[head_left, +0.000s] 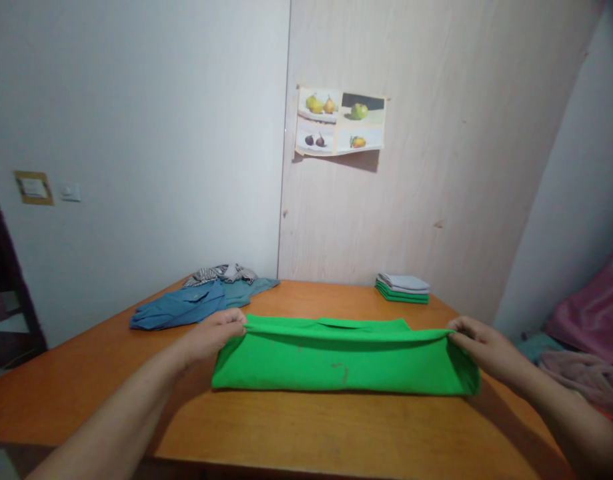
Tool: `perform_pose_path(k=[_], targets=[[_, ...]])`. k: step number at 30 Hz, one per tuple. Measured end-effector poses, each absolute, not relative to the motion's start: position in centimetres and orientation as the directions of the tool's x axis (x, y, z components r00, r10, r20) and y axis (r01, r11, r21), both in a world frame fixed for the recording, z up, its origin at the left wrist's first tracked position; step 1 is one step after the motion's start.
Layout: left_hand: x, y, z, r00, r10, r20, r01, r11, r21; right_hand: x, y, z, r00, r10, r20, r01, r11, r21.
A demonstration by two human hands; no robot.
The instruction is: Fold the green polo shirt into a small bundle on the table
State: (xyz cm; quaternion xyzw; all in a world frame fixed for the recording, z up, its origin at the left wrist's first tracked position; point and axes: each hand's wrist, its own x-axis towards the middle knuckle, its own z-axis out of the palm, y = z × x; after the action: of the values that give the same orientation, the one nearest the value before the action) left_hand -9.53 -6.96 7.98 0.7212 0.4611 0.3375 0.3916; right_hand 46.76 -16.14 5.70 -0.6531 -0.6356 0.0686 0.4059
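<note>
A bright green garment, which looks like a T-shirt (306, 367), is stretched wide across the middle of the table, doubled over on itself. My left hand (225, 328) pinches the left end of its raised edge. At the other end, my right hand (471, 337) grips the same edge between thumb and fingers. The edge is held taut and lifted between both hands, while the lower fold rests on the wood. A small dark mark shows on the front of the cloth. Part of a neckline is visible behind the raised edge.
On the orange-brown table (306, 433), a loose blue garment (181, 307) and a striped cloth (221, 273) lie at the back left. A stack of folded green and grey cloths (402, 289) sits at the back right. Pink fabric (593, 313) is piled beyond the right edge.
</note>
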Motion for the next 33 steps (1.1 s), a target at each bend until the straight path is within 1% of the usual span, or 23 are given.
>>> perform_pose_path(k=[8, 11, 13, 16, 19, 21, 24, 26, 30, 33], targets=[[-7.6, -0.8, 8.2, 0.234, 0.965, 0.115, 0.368, -0.198, 0.909, 48.5, -8.5, 5.1, 0.206, 0.887, 0.413, 0.789, 0.100, -0.606], [-6.9, 1.8, 6.7, 0.192, 0.976, 0.107, 0.383, -0.175, 0.907, 48.7, -5.9, 4.4, 0.228, 0.885, 0.406, 0.784, 0.081, -0.616], [-6.3, 3.2, 5.2, 0.134, 0.988, 0.081, 0.375, -0.126, 0.919, 48.6, -4.5, 3.5, 0.242, 0.884, 0.400, 0.777, 0.071, -0.626], [-5.8, 4.2, 3.0, 0.148, 0.989, 0.014, 0.366, -0.068, 0.928, 48.3, -3.1, 1.7, 0.256, 0.892, 0.373, 0.759, 0.054, -0.649], [-6.0, 4.1, 2.3, 0.192, 0.981, 0.041, 0.420, -0.120, 0.900, 48.1, -2.6, 0.0, 0.270, 0.905, 0.328, 0.731, 0.029, -0.682], [-6.5, 3.7, 2.6, 0.244, 0.969, 0.033, 0.453, -0.144, 0.880, 48.0, -2.7, -0.6, 0.294, 0.912, 0.287, 0.705, -0.004, -0.709], [-7.3, 3.3, 3.0, 0.294, 0.956, 0.006, 0.478, -0.152, 0.865, 48.1, -3.2, -1.0, 0.326, 0.913, 0.246, 0.652, -0.029, -0.758], [-7.6, 3.4, 2.9, 0.298, 0.954, -0.005, 0.487, -0.148, 0.860, 48.4, -3.5, -1.1, 0.332, 0.920, 0.210, 0.580, -0.023, -0.815], [-7.5, 4.1, 2.1, 0.252, 0.968, 0.005, 0.540, -0.145, 0.829, 49.1, -3.8, -1.6, 0.356, 0.933, 0.056, 0.380, -0.090, -0.921], [-7.4, 4.6, 1.5, 0.214, 0.976, 0.028, 0.521, -0.138, 0.842, 49.3, -3.8, -1.7, 0.405, 0.914, 0.003, 0.322, -0.140, -0.936]])
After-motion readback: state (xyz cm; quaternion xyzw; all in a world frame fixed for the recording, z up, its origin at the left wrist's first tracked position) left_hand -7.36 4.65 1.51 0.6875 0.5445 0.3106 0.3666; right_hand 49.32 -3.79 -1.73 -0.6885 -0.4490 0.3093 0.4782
